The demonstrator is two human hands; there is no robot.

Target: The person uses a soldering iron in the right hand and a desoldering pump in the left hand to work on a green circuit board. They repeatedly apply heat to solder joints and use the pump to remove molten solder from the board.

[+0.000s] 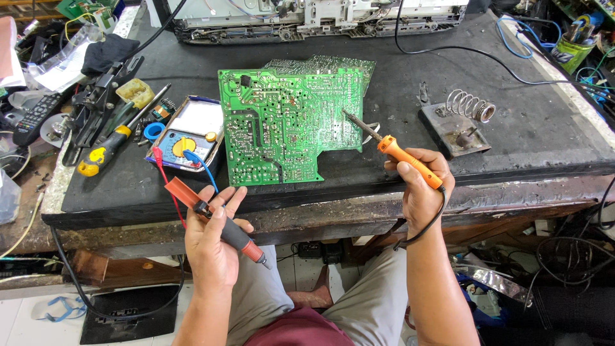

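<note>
Down at the near edge of the bench, both hands are busy with tools beside a green circuit board that lies flat, solder side up. Right of the board, the right hand holds an orange-handled soldering iron, its fingers pressed together around the handle; the iron's metal tip rests at the board's right edge, and its black cord hangs below the hand. Below the board's lower left corner, the left hand grips a desoldering pump with a brown-red body and dark grip, fingers wrapped loosely around it and fingertips partly spread. Just left of the board sits a multimeter with red and blue leads. Well to the board's right stands a coiled-wire iron stand.
</note>
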